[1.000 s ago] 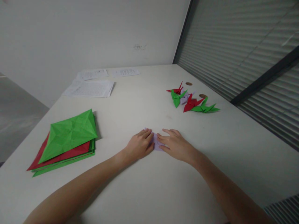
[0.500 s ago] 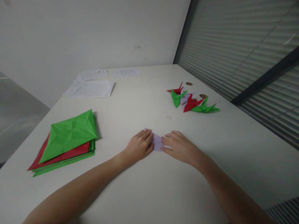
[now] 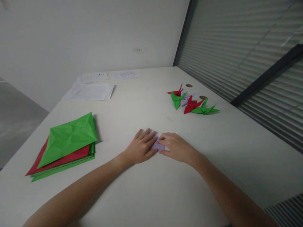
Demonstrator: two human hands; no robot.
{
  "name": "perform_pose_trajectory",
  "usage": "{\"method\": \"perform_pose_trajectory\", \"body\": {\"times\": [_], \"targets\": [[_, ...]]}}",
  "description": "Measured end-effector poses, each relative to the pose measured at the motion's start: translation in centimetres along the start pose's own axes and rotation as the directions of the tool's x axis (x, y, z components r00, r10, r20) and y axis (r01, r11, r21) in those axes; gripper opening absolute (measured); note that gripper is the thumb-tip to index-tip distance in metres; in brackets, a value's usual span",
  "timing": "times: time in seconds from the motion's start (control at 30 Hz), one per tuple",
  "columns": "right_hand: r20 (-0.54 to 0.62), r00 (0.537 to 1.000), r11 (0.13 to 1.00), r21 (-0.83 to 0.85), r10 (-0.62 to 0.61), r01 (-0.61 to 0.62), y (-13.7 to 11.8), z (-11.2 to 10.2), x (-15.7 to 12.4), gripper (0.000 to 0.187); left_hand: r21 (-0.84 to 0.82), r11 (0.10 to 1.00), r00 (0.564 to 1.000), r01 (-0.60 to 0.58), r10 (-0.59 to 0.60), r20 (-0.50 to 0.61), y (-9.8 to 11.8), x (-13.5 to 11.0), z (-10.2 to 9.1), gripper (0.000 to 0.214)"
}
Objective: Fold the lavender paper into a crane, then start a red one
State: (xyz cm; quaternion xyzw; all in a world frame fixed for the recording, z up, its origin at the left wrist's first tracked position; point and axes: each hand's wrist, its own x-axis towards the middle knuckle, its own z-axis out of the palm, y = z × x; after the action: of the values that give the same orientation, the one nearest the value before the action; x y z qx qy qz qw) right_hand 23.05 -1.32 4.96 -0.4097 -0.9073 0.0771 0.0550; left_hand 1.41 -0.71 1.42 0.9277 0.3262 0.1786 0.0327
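On white table (image 3: 153, 195), straight ahead: folded lilac origami paper (image 3: 158, 146), partly covered. Left hand (image 3: 139, 147) flat over paper's left part, fingers spread, not gripping. Right hand (image 3: 177, 146) at paper's right side, fingers bent, tips touching; whether pinching, cannot tell. Green-and-red paper stack (image 3: 71, 135) to left; red, green, lilac origami cranes (image 3: 192, 105) farther back, right; printed sheets (image 3: 91, 92) back left.

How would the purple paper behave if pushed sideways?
The purple paper is probably light, being a small piece. It likely resists sliding, with the left hand spread over it. A push from the right hand might buckle it, since it looks thin.
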Motion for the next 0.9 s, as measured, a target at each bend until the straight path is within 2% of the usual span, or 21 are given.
{"method": "perform_pose_trajectory", "body": {"times": [0.17,0.27,0.47,0.57,0.67,0.9], "targets": [[-0.024,1.000,1.000,-0.008,0.003,-0.003,-0.1,-0.1,0.3,0.018,-0.085,0.989,0.992,-0.125,0.125,-0.007,-0.2,0.0,0.0,0.041],[-0.045,0.999,0.999,0.036,-0.011,0.012,0.1,-0.2,0.3,0.020,-0.091,0.989,0.993,-0.115,0.113,-0.031,-0.4,-0.1,0.3,0.033],[-0.047,0.996,0.988,0.127,-0.078,0.083,1.3,0.1,0.1,0.038,-0.102,0.986,0.987,-0.129,0.117,-0.111,-0.8,-0.1,1.1,0.027],[-0.071,0.993,0.979,0.175,-0.096,0.107,1.9,0.5,0.2,0.031,-0.139,0.985,0.987,-0.104,0.085,-0.138,-0.9,0.0,1.0,0.027],[-0.101,0.990,0.967,0.226,-0.100,0.121,2.3,0.9,0.4,0.021,-0.159,0.983,0.991,-0.096,0.079,-0.110,-0.9,0.1,0.6,0.028],[-0.114,0.990,0.923,0.367,-0.080,0.117,3.6,1.5,0.7,0.018,-0.169,0.981,0.995,-0.095,0.087,-0.054,-0.9,-0.1,0.4,0.021]]}}
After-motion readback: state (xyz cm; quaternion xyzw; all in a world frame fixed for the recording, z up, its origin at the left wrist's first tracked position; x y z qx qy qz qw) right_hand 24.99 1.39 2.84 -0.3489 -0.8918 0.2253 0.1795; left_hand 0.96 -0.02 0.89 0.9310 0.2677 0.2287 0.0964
